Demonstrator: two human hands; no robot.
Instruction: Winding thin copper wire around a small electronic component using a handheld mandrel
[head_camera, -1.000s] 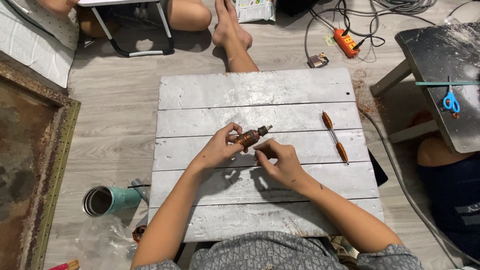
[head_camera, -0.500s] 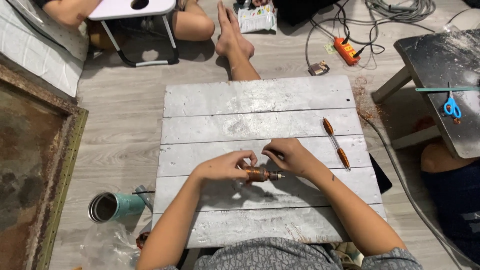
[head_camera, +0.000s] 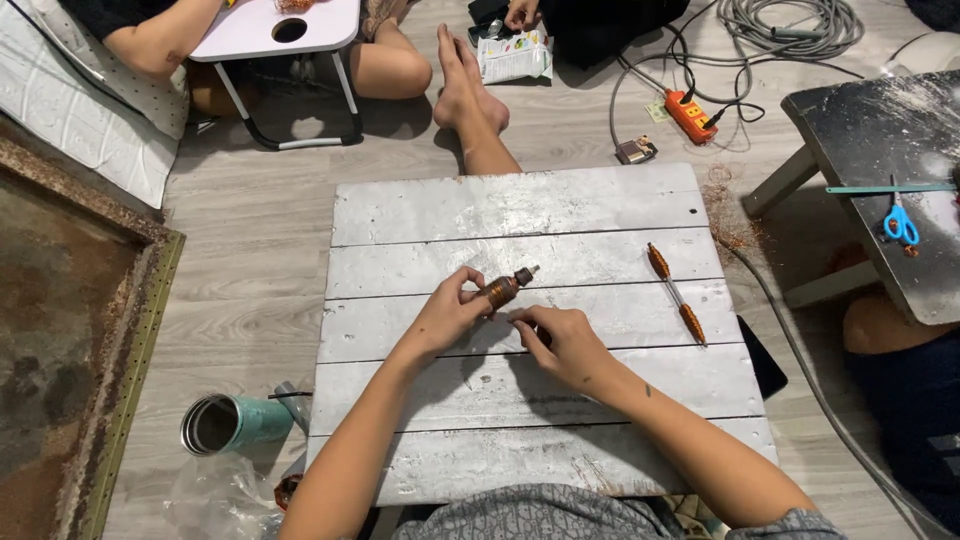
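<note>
A whitewashed plank worktop (head_camera: 520, 215) fills the middle of the view, set low over a grey wood-grain floor (head_camera: 250, 260). A dark, paint-flecked side table (head_camera: 850, 120) stands to the right with blue-handled scissors (head_camera: 899, 224) on it, and a rusted metal frame (head_camera: 130, 320) lies along the left. A teal tumbler (head_camera: 232, 422) lies on its side on the floor near the worktop's left corner. On the right part of the worktop, well apart from the hands, a thin rod with a copper-wound spool at each end (head_camera: 676, 294) is laid down.

At the centre, a small copper-wound coil on a short shaft (head_camera: 504, 288) is held just above the boards. The left hand (head_camera: 450, 312) is closed on the coil, its fingers (head_camera: 477, 290) pinching the wound body. The right hand (head_camera: 562, 340) is curled beside it, its fingers (head_camera: 522, 318) drawn together just below the coil; whether a strand of wire is pinched there cannot be told.

The step in hand appears to be work on the winding. It would be done well if the coil were kept steady by the shaft end, turned slowly, and kept low over the worktop so that nothing slips or tangles.
</note>
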